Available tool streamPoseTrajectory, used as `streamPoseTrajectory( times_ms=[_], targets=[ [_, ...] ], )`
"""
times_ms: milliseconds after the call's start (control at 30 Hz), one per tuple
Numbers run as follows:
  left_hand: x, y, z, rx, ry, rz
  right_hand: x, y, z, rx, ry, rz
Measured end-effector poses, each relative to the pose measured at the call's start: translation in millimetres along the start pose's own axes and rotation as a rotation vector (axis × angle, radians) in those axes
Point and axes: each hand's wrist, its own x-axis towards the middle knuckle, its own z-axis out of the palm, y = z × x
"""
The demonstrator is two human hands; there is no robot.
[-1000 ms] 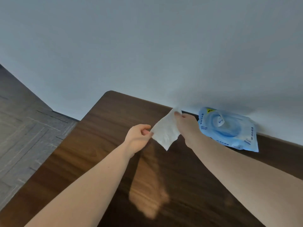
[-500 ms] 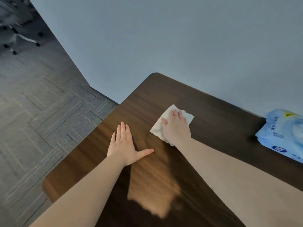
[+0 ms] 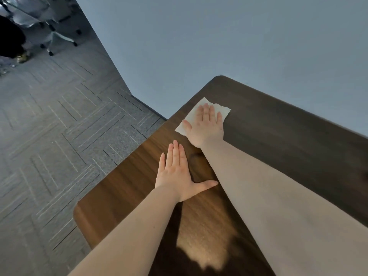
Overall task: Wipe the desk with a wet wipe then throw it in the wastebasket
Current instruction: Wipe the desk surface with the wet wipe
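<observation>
head view shows a dark wooden desk beside a grey-blue wall. the right hand lies flat and open on the white wet wipe, pressing it on the desk near the far left corner. the left hand is open too, with its palm flat on the bare wood nearer to the person, holding nothing. the 2 hands are near each other but not touching. grey carpet floor is on the left.
</observation>
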Motion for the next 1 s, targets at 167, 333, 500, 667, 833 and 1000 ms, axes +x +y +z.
streamPoseTrajectory(
  times_ms=[167, 333, 500, 667, 833, 1000],
  targets=[
    [-1.5, -0.4, 0.3, 0.015, 0.006, -0.002, -31.1, 25.8, 1.5, 0.053, -0.009, 0.01],
    [-7.6, 15.9, -7.2, 0.148, 0.048, 0.165, -99.1, 93.3, -0.1, 0.08, -0.025, 0.145],
    [-18.4, 99.6, -9.6, 0.197, 0.046, 0.379, -203.5, 190.9, -0.3, 0.056, -0.074, 0.389],
    [-45.9, 210.2, 4.3, 0.243, -0.055, 0.659, -313.8, 304.1, -1.5, 0.047, -0.103, 0.657],
    [-91.3, 309.8, 41.1, 0.315, -0.15, 0.886, -405.4, 392.7, -6.5, 0.153, -0.084, 0.896],
    [-132.0, 393.9, 74.1, 0.375, -0.177, 1.032, -461.7, 462.6, -1.2, 0.185, -0.007, 1.035]
  ],
)
